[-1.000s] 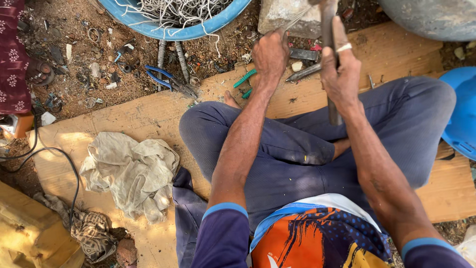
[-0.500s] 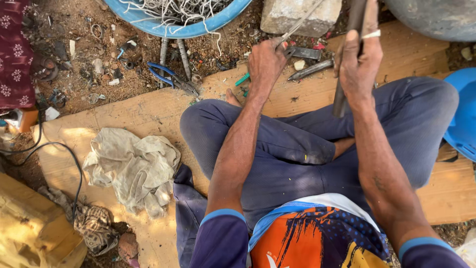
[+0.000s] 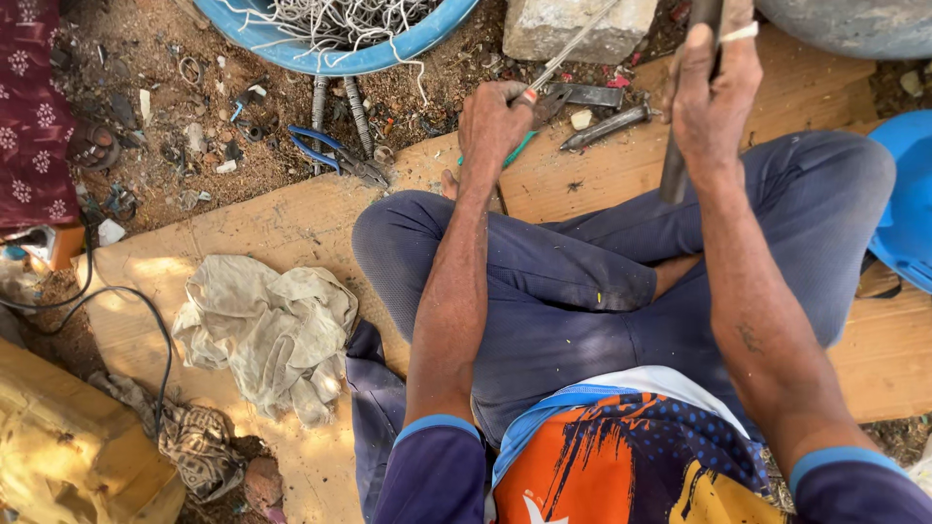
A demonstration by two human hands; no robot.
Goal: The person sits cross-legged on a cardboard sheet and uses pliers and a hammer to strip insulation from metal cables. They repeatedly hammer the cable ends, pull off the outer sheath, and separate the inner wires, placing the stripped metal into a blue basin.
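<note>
A thin metal rod (image 3: 573, 44) is gripped in the left hand (image 3: 492, 121) over the stone block (image 3: 573, 24); a dark tool handle (image 3: 680, 146) is clenched in the raised right hand (image 3: 714, 97)

1. A person sits cross-legged on a wooden board (image 3: 291, 218), which lies on littered ground.
2. The left hand (image 3: 495, 121) grips a thin rod (image 3: 573, 44) leaning over a stone block (image 3: 573, 24) ahead.
3. The right hand (image 3: 714, 92) holds a hammer handle (image 3: 673, 170) upright, right of the block.
4. Pliers (image 3: 330, 153) lie before a basin (image 3: 340, 53) of wire, far left.
5. A crumpled rag (image 3: 267, 330) rests on the board, left of the knees.
</note>
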